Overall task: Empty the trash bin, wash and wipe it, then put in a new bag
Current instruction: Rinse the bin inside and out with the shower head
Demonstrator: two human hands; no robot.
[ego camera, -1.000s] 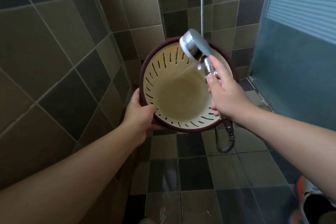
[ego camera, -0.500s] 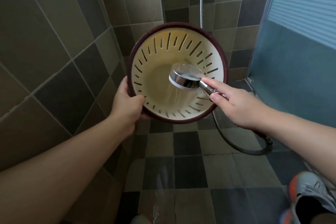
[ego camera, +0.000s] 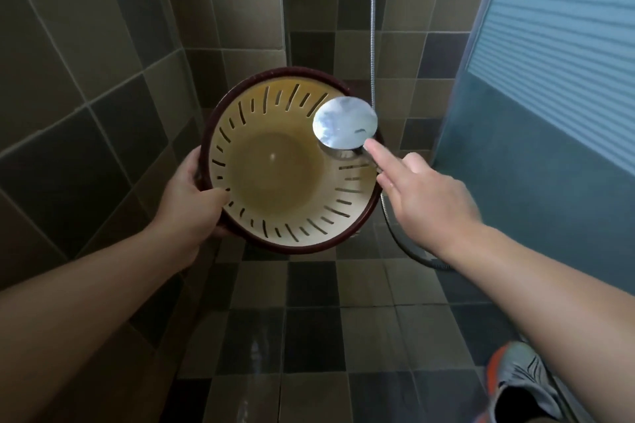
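The trash bin [ego camera: 275, 178] is held up in the air over the tiled shower floor [ego camera: 309, 312], tipped so that its open mouth faces the camera. It has a cream inside wall pierced by rows of dark slits, a dark brown rim, and a round base that looks brownish and wet.

The left hand [ego camera: 187, 203] grips the bin at the left part of the rim, thumb hooked over the edge onto the inner wall, the other fingers curled behind it out of sight.

The right hand [ego camera: 424, 194] holds a chrome shower head [ego camera: 344, 123] by its handle, with the index finger stretched along the neck and the remaining fingers wrapped round the handle below. The round head sits at the upper right edge of the bin's mouth, overlapping the rim. Whether water is running cannot be told.

A metal hose [ego camera: 373, 45] hangs down the tiled wall [ego camera: 86, 62] behind the bin, and a loop of it shows under the right wrist. A frosted blue door panel [ego camera: 556, 79] stands to the right. A grey and orange shoe [ego camera: 522, 385] shows at the lower right.
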